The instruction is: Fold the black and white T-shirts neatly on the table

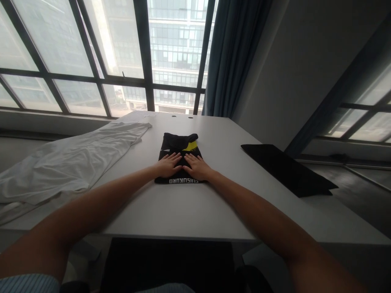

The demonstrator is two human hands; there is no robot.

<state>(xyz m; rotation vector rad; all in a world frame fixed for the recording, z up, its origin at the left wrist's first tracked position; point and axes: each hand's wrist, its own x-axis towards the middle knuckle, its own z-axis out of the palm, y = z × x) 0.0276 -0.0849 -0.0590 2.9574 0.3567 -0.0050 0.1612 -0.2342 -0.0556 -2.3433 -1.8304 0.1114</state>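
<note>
Both forearms [100, 203] stretched over the table [189, 207], my left hand [168, 165] and right hand [197, 167] lay flat and open, gripping nothing, on the folded black shirt [179, 143].

Folded garment [179, 143] central on the table [189, 203], loose sheet [70, 162] left of it, flat cloth [287, 169] right.

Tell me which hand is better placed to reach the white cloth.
The left hand, probably: it lies flat on the folded black garment, on the side toward the white cloth; the right hand would have to cross over it.
</note>
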